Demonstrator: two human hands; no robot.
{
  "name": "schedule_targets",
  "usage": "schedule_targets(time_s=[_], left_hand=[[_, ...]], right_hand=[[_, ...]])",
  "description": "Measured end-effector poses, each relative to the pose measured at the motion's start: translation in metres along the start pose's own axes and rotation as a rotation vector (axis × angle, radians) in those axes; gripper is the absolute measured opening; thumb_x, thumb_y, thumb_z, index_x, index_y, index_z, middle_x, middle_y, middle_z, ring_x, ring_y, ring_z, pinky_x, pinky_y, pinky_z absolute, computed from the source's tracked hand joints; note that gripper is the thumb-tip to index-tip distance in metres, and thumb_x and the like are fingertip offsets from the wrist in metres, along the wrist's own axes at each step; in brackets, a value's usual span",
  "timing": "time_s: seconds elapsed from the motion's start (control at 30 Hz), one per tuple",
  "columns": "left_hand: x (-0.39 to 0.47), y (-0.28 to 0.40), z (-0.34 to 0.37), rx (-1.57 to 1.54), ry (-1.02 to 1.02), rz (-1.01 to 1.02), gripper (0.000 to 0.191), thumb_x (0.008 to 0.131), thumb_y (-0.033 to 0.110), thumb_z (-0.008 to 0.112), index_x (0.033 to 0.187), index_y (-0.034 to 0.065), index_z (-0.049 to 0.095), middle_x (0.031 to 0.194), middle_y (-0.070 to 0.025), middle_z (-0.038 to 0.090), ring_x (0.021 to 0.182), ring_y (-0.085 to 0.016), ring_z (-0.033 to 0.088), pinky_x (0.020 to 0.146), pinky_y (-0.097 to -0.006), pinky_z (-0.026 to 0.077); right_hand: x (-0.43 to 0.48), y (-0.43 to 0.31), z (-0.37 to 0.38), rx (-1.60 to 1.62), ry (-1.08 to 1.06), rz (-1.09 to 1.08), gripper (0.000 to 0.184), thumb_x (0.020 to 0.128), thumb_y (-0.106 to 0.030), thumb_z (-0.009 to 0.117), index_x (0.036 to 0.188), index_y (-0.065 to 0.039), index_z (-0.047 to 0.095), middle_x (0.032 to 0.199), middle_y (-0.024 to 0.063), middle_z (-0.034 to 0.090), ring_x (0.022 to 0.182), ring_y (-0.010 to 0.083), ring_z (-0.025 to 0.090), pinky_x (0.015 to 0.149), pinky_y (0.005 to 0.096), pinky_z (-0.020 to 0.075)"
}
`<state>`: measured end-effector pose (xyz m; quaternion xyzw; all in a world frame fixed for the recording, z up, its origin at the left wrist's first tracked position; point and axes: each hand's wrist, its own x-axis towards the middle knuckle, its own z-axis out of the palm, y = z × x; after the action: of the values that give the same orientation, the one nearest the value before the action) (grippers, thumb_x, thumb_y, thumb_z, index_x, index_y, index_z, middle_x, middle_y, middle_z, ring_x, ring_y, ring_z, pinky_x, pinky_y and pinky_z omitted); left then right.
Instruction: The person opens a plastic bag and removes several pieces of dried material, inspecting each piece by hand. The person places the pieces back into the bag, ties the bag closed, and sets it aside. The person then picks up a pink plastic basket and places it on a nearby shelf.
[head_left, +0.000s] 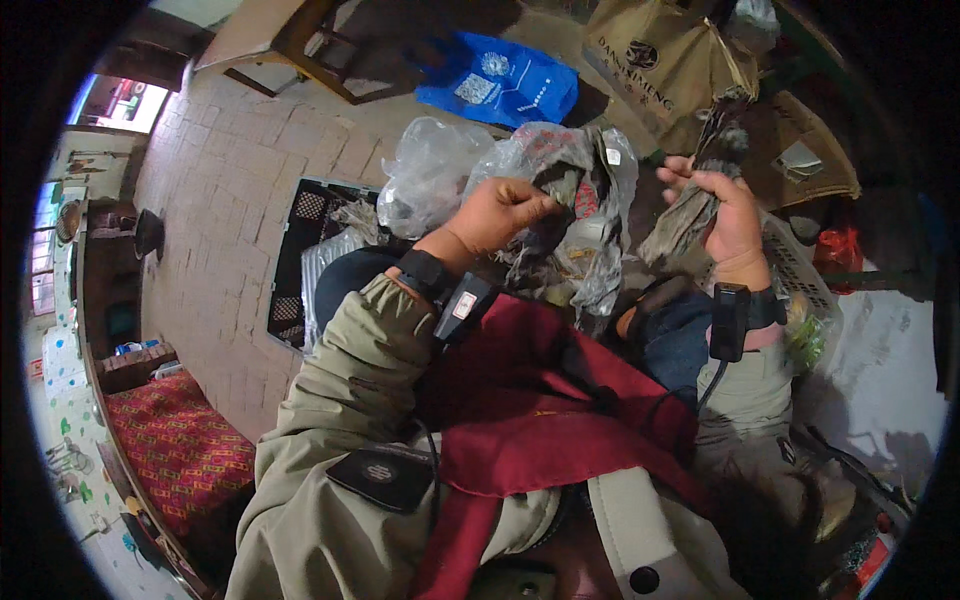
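My left hand (495, 214) pinches the edge of a wrinkled grey-brown leaf-like piece (559, 184) between thumb and fingers. More limp strips (604, 277) of the same dry-looking stuff hang below it, over my lap. Off to the right, my right hand (724, 214) grips a bundle (686, 214) of similar crumpled strips; its dark upper end sticks up past the fingers. Whether these are dried leaves or cloth I cannot tell. Just beyond my left hand lies a clear plastic bag with red print (551, 139). A red apron (525, 382) covers my lap.
A black plastic crate (281, 270) and a clear plastic bag (427, 176) stand left. Ahead lie a blue bag (517, 82) and a tan bag (622, 37) bearing writing. Cardboard (829, 161), a pale plastic basket (806, 270) and a red plastic bag (840, 251) are right.
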<state>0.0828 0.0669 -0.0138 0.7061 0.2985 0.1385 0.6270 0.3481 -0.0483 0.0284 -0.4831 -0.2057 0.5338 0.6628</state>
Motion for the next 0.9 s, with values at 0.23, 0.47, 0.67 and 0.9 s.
schedule_targets(time_s=[0.23, 0.47, 0.67, 0.9], left_hand=[[0.013, 0.064, 0.01, 0.179, 0.164, 0.286, 0.022, 0.086, 0.02, 0.058, 0.092, -0.0003, 0.065, 0.078, -0.0091, 0.065, 0.071, -0.012, 0.057, 0.066, -0.0285, 0.046], [0.027, 0.115, 0.033, 0.226, 0.159, 0.483, 0.028, 0.09, 0.023, 0.053, 0.102, -0.0009, 0.061, 0.09, -0.0127, 0.065, 0.081, -0.017, 0.059, 0.075, -0.0293, 0.046], [0.0, 0.101, 0.029, -0.282, 0.087, 0.381, 0.037, 0.095, 0.029, 0.042, 0.098, -0.0023, 0.062, 0.086, -0.0109, 0.064, 0.082, -0.016, 0.058, 0.08, -0.0287, 0.045], [-0.037, 0.046, 0.073, -1.121, -0.232, -0.381, 0.063, 0.088, 0.06, 0.031, 0.123, 0.0103, 0.045, 0.105, -0.01, 0.058, 0.089, -0.019, 0.057, 0.074, -0.0335, 0.045]], right_hand=[[-0.029, 0.016, 0.036, 0.118, -0.42, 0.112, 0.032, 0.079, -0.005, 0.054, 0.111, 0.001, 0.055, 0.101, 0.0081, 0.061, 0.09, 0.0182, 0.059, 0.083, 0.0325, 0.0466], [-0.031, 0.018, 0.048, 0.095, -0.259, -0.071, 0.035, 0.078, -0.005, 0.064, 0.112, -0.003, 0.056, 0.105, 0.003, 0.059, 0.093, 0.0143, 0.056, 0.086, 0.031, 0.0439], [-0.018, -0.003, 0.03, 0.384, -0.103, -0.165, 0.035, 0.077, -0.011, 0.064, 0.11, -0.002, 0.056, 0.105, 0.0071, 0.061, 0.094, 0.0221, 0.059, 0.086, 0.0372, 0.0462], [-0.026, -0.018, 0.016, 0.557, -0.281, -0.18, 0.047, 0.079, -0.024, 0.061, 0.119, -0.003, 0.045, 0.104, 0.0105, 0.054, 0.096, 0.0257, 0.052, 0.086, 0.0409, 0.0424]])
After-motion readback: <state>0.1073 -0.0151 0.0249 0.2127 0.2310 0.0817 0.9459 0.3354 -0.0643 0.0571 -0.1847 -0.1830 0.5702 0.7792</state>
